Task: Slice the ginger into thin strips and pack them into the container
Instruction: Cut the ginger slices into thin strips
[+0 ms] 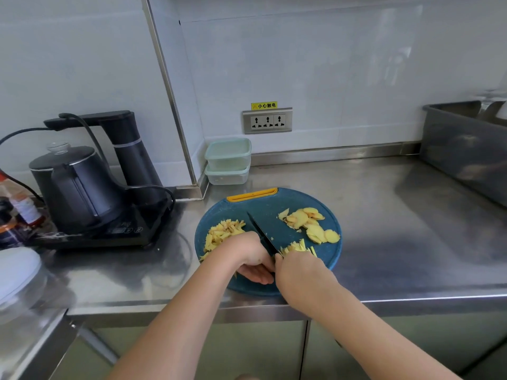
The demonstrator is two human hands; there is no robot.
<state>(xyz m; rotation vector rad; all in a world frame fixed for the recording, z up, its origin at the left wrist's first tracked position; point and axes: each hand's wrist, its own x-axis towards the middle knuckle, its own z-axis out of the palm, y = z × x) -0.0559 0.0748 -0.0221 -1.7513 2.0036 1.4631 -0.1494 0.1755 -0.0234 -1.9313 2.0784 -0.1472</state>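
Note:
A round blue cutting board (277,204) lies on the steel counter. Thin ginger strips (223,233) are heaped on its left side, and ginger slices (311,224) lie at its right. A smaller bunch of strips (297,246) sits just beyond my right hand. My right hand (297,272) grips a black-bladed knife (262,233) whose tip points away and to the left. My left hand (251,260) rests on the board against the blade's left side, fingers stretched toward the right hand. Two stacked pale green containers (228,160) with lids stand against the wall behind the board.
A black kettle (72,187) on its base with a cable stands left of the board. Bottles (19,212) and a white lid (16,272) are at the far left. A steel sink wall (463,152) rises at the right. A wall socket (267,121) is above the containers.

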